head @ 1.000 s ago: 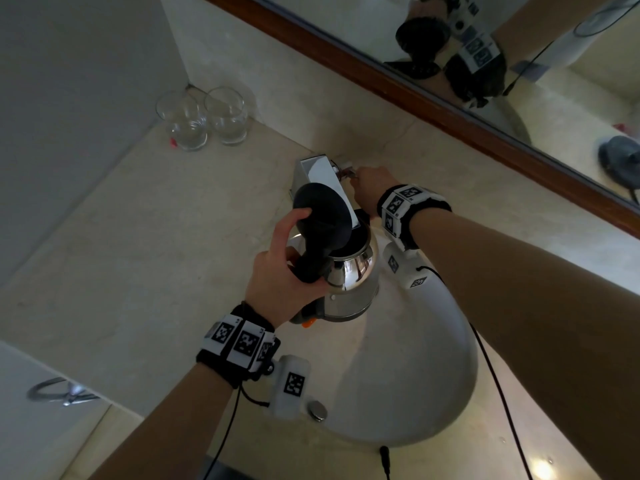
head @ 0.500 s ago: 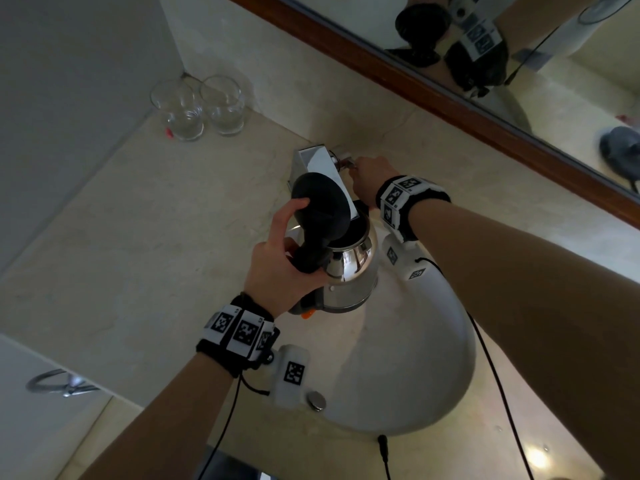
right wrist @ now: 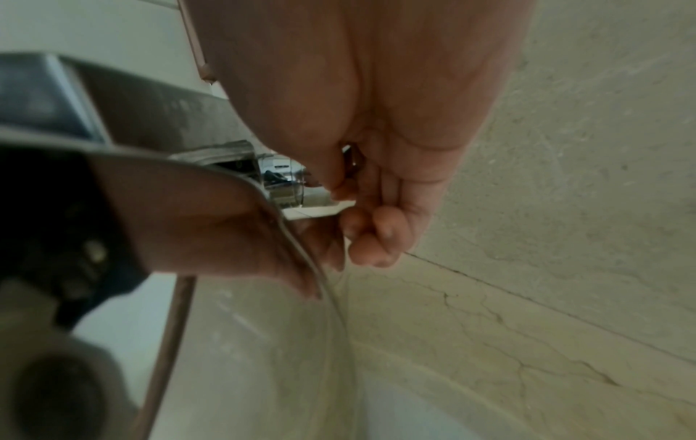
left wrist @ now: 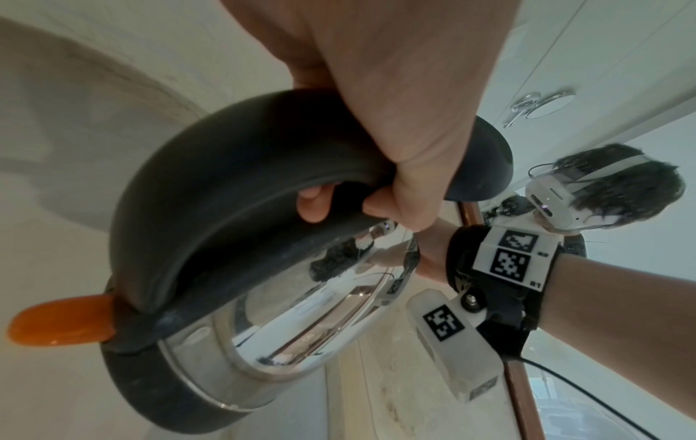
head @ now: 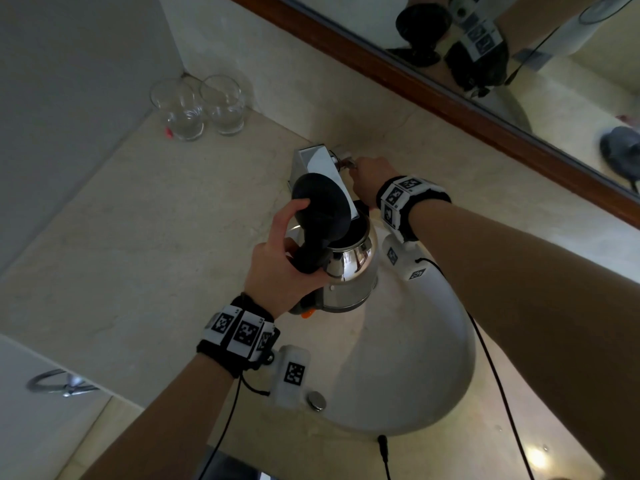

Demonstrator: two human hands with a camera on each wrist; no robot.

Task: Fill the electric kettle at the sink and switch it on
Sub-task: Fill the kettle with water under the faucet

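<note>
Left hand (head: 277, 271) grips open-lidded kettle (head: 349, 271) under tap (head: 318, 164), right hand (head: 372, 176) pinches tap handle (right wrist: 280, 181); filling apparently barely begun, switching on remains.

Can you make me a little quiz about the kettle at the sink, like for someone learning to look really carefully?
1. True or false: the lid of the kettle is shut.
2. Which hand grips the kettle's black handle? A) left hand B) right hand C) neither
3. Fill the gap: two empty ___ stand in the far corner of the counter.

Key: 1 false, the lid stands open under the tap. 2 A; the right hand is on the tap's handle. 3 glasses.
</note>
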